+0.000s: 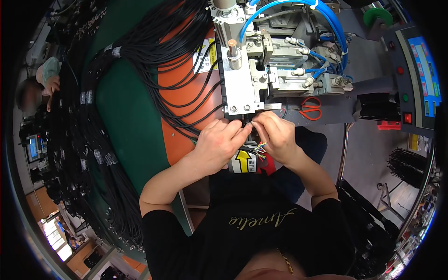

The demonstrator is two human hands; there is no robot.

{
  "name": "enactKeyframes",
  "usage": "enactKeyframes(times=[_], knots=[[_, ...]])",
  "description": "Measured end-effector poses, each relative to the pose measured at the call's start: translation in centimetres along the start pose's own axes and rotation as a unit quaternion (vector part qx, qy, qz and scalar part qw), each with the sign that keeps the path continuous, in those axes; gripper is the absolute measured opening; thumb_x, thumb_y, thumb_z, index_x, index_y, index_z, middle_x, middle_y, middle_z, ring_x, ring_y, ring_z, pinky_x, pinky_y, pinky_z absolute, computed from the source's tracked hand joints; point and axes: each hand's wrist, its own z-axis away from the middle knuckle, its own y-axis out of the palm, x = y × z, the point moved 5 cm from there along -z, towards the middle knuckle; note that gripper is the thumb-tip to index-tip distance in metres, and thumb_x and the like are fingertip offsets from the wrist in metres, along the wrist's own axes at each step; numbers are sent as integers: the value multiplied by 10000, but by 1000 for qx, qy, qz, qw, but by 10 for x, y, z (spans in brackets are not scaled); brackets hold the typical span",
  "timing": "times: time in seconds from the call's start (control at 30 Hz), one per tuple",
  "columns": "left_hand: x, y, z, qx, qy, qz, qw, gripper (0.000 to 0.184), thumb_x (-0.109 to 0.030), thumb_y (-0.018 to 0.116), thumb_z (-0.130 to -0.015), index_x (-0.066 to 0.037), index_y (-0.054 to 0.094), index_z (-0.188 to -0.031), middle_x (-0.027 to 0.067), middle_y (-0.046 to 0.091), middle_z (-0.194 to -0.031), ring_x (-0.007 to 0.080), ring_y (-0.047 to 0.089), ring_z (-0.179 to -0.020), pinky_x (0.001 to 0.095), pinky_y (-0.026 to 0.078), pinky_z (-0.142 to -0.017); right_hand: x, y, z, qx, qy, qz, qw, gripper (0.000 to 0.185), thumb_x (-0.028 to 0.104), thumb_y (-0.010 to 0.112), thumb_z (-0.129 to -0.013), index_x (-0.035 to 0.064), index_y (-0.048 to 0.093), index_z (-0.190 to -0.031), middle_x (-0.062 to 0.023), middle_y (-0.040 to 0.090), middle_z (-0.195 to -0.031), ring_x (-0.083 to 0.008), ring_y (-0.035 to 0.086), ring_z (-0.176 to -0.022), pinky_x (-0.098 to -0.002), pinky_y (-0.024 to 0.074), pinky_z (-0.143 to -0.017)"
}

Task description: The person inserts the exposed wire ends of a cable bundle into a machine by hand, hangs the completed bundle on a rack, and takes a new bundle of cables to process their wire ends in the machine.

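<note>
Both hands meet at the front edge of a metal machine block [240,88]. My left hand [218,144] is closed, its thumb and index finger pinched at the block's lower edge. Right beside it, my right hand [275,135] is also closed, its fingertips nearly touching the left ones. What they pinch is too small and hidden to name. Between the hands, a black cable end with several thin coloured wires [260,149] fans out. Below it is a white label with a yellow arrow [243,161].
Black cables [172,37] spread over the orange plate [175,140] and green table [126,135]. Red-handled scissors [310,108] lie right of the block. Blue air hoses [343,32] arch above. A control panel [410,79] stands far right. Another person [49,77] is far left.
</note>
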Motion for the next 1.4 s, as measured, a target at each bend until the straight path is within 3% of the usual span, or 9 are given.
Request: enactKeyframes(times=[0.23, 0.33, 0.57, 0.8, 0.97, 1.07, 1.23, 1.33, 1.4], knots=[[0, -3, -1, 12, -42, -8, 999, 354, -73, 621, -728, -37, 649, -1079, 65, 543, -880, 234, 551, -785, 347, 424, -665, -12, 3, 7, 126, 73, 69, 987, 82, 5, 625, -855, -10, 606, -934, -126, 625, -767, -224, 623, -577, -318, 472, -510], [11, -9, 8, -85, -61, 52, 993, 321, -55, 646, -696, -28, 660, -1016, 71, 552, -880, 249, 560, -814, 351, 429, -678, -31, 11, 23, 70, 370, -308, 874, 88, 84, 614, -894, -2, 618, -875, -81, 589, -678, -123, 581, -552, -259, 428, -493], [19, -10, 20, -83, -122, 5, 989, 392, 25, 656, -645, -20, 640, -1033, 80, 535, -850, 243, 574, -765, 362, 457, -664, -20, 2, 15, 44, 215, -96, 971, 114, 20, 647, -849, -25, 624, -951, -22, 577, -705, -56, 475, -520, -216, 350, -472], [7, -11, 10, -120, -51, 242, 961, 222, -42, 712, -803, 5, 603, -991, 111, 605, -778, 279, 615, -652, 350, 483, -541, 3, -4, 13, 59, 159, -244, 955, 215, -60, 627, -825, -33, 638, -1037, -60, 607, -974, -64, 548, -639, -189, 431, -562], [2, -8, 12, -155, -57, 204, 965, 228, -44, 726, -788, -7, 603, -977, 86, 613, -754, 261, 617, -616, 345, 477, -521, -9, 16, 28, 78, 367, -630, 680, 150, 15, 544, -918, -29, 577, -1057, -85, 607, -910, -104, 546, -579, -207, 391, -496], [-5, -8, 6, -177, -2, 151, 973, 223, -55, 721, -791, -17, 608, -978, 73, 618, -756, 234, 619, -610, 337, 464, -502, -11, 18, 24, 78, 371, -653, 655, 142, 22, 566, -911, -19, 548, -1046, -65, 588, -875, -79, 517, -569, -197, 386, -508], [-5, -6, 2, -105, -64, 162, 979, 158, -54, 686, -813, -28, 611, -949, 91, 601, -730, 262, 599, -588, 352, 451, -495, 6, 14, 22, 16, 364, -583, 726, 267, -71, 561, -871, -21, 527, -1131, -41, 551, -918, -53, 530, -727, -193, 431, -616], [1, -5, 2, -143, -104, 263, 949, 98, -48, 672, -821, -25, 609, -892, 106, 586, -689, 285, 588, -576, 356, 448, -497, 31, -3, 18, 7, 124, -233, 964, 414, -64, 618, -836, -54, 528, -1240, -143, 560, -1081, -164, 609, -903, -263, 499, -715], [1, -4, 3, -138, -121, 265, 947, 73, -43, 663, -825, -17, 601, -852, 116, 580, -665, 295, 582, -567, 359, 445, -499, 43, 1, 21, -42, -9, -36, 998, 487, -72, 641, -783, -54, 523, -1255, -162, 548, -1112, -187, 599, -924, -289, 492, -771]])
